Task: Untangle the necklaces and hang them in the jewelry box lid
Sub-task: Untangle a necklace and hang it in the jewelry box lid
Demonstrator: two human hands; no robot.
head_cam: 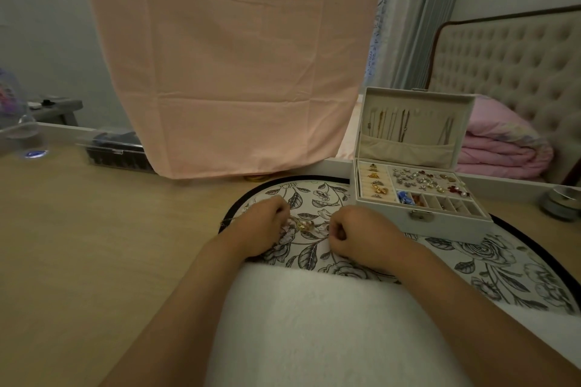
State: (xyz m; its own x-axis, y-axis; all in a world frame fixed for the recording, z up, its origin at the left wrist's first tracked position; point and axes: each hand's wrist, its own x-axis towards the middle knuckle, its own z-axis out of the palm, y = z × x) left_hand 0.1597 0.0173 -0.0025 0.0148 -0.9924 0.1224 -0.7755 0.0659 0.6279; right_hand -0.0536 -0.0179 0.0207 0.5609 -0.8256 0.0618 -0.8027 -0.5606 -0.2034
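A tangled necklace (pixel 303 225) is seen on a floral mat (pixel 314 195), which is laid on a wooden table (pixel 94 245). Its gold cluster lies between the two hands, just beside the left fingertips. A fine length of chain shows again at the left edge of the mat, beyond the left hand (pixel 262 225), so the long axis runs left to right across the mat. The left hand is placed knuckles up over this chain, with its fingers curled down onto it beside the cluster. The right hand (pixel 358 234) is clenched a little apart to the right of the cluster, thumb pressed against forefinger; whether a strand is pinched there cannot be told. To the far right, partly on the mat, a white jewelry box (pixel 440 226) stands open with its lid (pixel 418 94) upright. Inside the lid several hung chains (pixel 393 124) are suspended in a row, their long axes vertical and their lower ends pointing down into a fabric pocket (pixel 405 148). Rings and earrings are held in the tray compartments. A white cloth (pixel 314 324) covers the near end of the mat, and a pink cloth (pixel 235 56) hangs at the far side.
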